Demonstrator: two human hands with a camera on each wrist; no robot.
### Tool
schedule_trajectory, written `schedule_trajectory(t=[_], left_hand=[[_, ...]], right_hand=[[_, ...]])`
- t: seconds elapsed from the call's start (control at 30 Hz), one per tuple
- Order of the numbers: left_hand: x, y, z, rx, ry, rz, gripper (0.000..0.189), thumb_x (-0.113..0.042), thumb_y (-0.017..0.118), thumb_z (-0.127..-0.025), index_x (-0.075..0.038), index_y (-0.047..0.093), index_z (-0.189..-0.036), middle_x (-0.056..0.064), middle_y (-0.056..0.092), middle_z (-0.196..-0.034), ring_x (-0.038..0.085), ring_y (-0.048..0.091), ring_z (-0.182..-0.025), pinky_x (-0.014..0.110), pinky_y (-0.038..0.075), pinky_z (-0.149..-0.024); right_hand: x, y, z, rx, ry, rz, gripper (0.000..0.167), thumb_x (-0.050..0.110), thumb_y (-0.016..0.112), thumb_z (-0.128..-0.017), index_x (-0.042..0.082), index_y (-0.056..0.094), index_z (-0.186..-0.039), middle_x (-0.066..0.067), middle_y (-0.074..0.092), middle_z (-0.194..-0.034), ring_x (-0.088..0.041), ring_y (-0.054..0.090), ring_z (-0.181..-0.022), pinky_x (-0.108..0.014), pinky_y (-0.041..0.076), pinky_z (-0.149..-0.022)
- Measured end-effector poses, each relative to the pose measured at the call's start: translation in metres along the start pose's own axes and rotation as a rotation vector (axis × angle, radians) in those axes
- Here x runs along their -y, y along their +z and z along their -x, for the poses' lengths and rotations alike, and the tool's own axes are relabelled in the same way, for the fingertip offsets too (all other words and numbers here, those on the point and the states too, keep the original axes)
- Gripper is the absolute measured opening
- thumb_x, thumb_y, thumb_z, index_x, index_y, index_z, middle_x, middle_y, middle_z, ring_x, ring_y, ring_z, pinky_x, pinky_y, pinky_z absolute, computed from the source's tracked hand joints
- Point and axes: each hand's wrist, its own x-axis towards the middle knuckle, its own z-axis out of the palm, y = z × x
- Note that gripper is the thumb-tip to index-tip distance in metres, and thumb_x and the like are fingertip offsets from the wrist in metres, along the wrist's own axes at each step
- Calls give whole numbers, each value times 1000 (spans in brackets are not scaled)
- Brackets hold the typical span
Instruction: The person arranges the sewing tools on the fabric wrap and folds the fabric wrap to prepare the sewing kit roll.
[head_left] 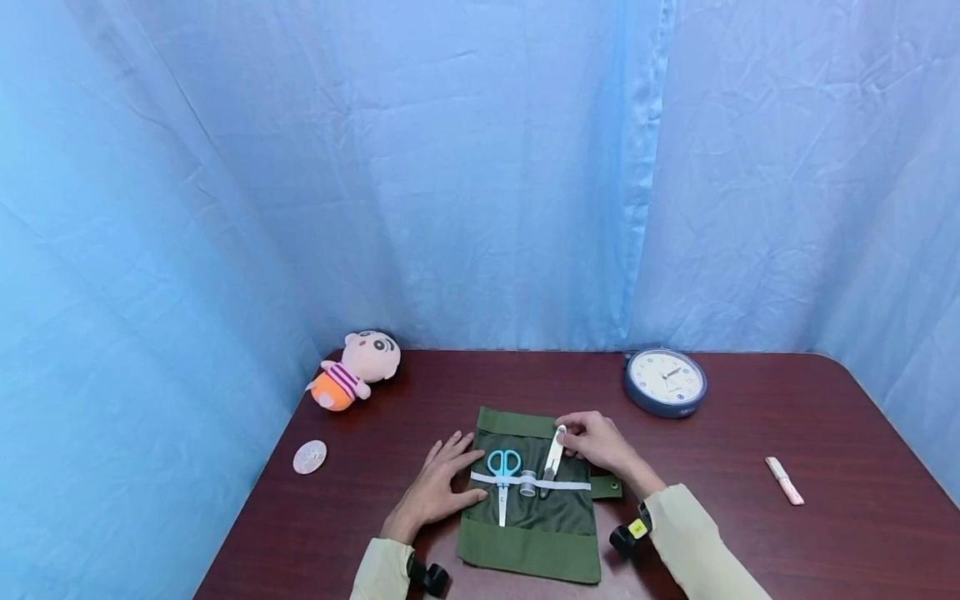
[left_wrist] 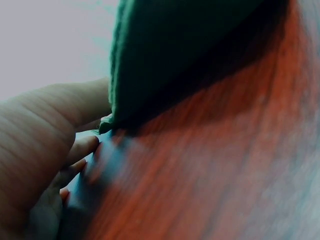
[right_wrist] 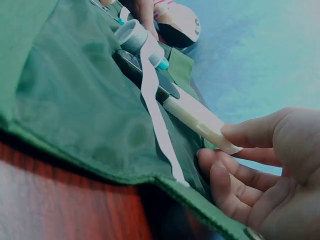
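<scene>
A green fabric organizer [head_left: 525, 552] lies unfolded on the table, with a white elastic strap [head_left: 480, 477] across it. Under the strap sit blue-handled scissors [head_left: 503, 475], a small grey-white spool [head_left: 528, 483] and a slim white tool with a dark end [head_left: 554, 452]. My right hand [head_left: 596, 442] pinches the white end of that tool between thumb and fingers; its dark end passes beneath the strap in the right wrist view. With fingers spread, my left hand [head_left: 437, 487] rests at the organizer's left edge, the thumb reaching onto the cloth.
At the table's back left lies a plush doll [head_left: 352, 371], with a pale round disc [head_left: 310, 457] nearer me. A round blue clock [head_left: 665, 382] is at the back right. Further right lies a white and pink marker [head_left: 784, 481]. Blue curtains [head_left: 480, 183] hang behind the table.
</scene>
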Motion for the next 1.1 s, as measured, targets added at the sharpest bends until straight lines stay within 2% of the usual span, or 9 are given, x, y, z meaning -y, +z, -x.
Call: schedule_trajectory(t=[0.2,0.53,0.7,0.93,1.1], left_hand=[[0,0,0,-2,0,4,61,-43,74,-88,-15,59,-141,11,43,-159,35,28,-154,63,19,-124],[-1,0,1,-1,3,6,61,-42,74,-88,-15,60,-141,11,43,-159,35,29,-154,63,19,-124],[-1,0,1,-1,3,11,61,-43,74,-88,-15,59,-141,11,43,-159,35,28,-154,63,19,-124],[0,0,1,0,3,11,61,-44,74,-88,-15,59,-141,12,43,-159,35,28,-154,63,19,-124],[1,1,0,1,2,14,62,-44,74,-88,-15,59,-141,11,43,-159,35,28,-154,63,19,-124]], right_hand=[[2,3,0,11,-30,85,33,15,64,-96,1,68,-125,-4,69,-84,-12,62,-69,-27,50,-62],[6,5,3,51,-194,264,33,16,66,-94,-1,69,-123,1,68,-86,-3,51,-69,-22,44,-65],[8,7,4,76,-221,300,35,17,69,-93,0,69,-123,3,65,-84,-2,47,-66,-21,41,-65],[10,8,8,118,-248,351,36,20,70,-94,3,69,-126,1,68,-92,-3,56,-75,-22,46,-65],[12,8,11,149,-287,388,37,23,69,-94,4,70,-125,-2,66,-94,-5,55,-77,-23,45,-65]])
